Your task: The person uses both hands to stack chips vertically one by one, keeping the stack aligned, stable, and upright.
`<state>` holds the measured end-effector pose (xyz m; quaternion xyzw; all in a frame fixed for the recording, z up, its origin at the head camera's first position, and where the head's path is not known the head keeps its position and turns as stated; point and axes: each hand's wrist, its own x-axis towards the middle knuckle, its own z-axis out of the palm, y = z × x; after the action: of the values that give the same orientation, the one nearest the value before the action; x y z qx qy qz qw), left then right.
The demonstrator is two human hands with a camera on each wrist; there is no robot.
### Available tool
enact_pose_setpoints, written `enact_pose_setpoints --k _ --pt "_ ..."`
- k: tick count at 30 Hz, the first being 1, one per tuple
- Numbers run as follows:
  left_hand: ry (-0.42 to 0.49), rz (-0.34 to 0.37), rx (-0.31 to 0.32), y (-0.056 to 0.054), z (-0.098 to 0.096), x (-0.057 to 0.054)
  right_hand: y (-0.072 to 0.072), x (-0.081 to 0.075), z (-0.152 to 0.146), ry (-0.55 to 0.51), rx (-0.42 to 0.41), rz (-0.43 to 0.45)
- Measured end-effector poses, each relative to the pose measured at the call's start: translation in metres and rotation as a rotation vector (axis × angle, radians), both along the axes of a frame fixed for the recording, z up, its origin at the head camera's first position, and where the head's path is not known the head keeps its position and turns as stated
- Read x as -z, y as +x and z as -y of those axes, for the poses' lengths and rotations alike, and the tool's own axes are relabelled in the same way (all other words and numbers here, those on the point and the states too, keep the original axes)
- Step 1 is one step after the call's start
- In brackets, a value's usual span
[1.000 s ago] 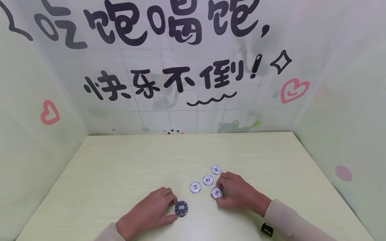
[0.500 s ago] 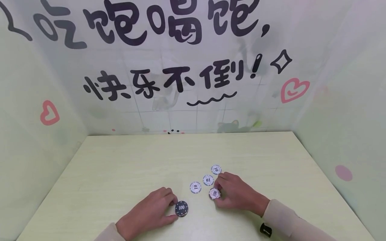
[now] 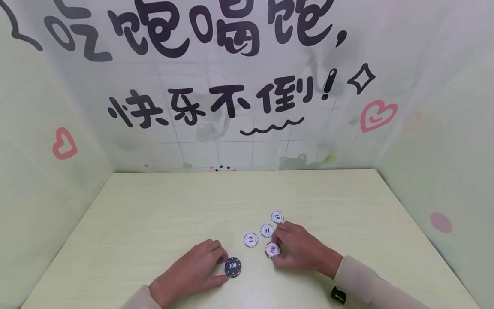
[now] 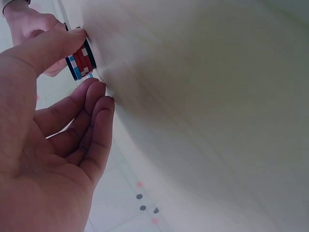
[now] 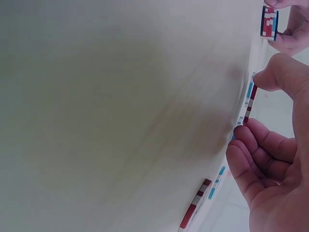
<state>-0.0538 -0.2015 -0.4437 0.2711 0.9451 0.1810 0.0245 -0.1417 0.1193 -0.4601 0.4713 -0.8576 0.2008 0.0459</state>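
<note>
My left hand [image 3: 194,269] holds a short stack of poker chips [image 3: 233,267] on the table between thumb and fingers. The top chip is black and marked 100; red, blue and black edges of the stack [image 4: 82,61] show in the left wrist view. My right hand [image 3: 302,251] pinches a white-faced poker chip [image 3: 272,249] marked 100 by its rim. Its red-and-white edge [image 5: 250,105] appears in the right wrist view, close to the table surface.
White chips marked 10 lie flat beyond the hands: a left one [image 3: 251,240], a middle one [image 3: 266,230] and a far one [image 3: 277,216]. Another red-and-white-edged chip [image 5: 195,205] shows in the right wrist view. A printed wall sheet [image 3: 231,150] borders the table's back.
My right hand has slid slightly to the left and toward me with the pinched poker chip. My left hand stays at the stack.
</note>
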Motion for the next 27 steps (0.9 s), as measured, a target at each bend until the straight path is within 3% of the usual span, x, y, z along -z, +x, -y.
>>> enact_pose_setpoints --k 14,27 --pt "-0.005 -0.012 0.005 0.001 0.0 -0.001 0.003 -0.002 0.008 -0.018 -0.052 -0.037" --pt "-0.006 -0.027 0.015 0.002 0.001 -0.003 0.004 -0.004 0.017 0.017 -0.062 -0.017"
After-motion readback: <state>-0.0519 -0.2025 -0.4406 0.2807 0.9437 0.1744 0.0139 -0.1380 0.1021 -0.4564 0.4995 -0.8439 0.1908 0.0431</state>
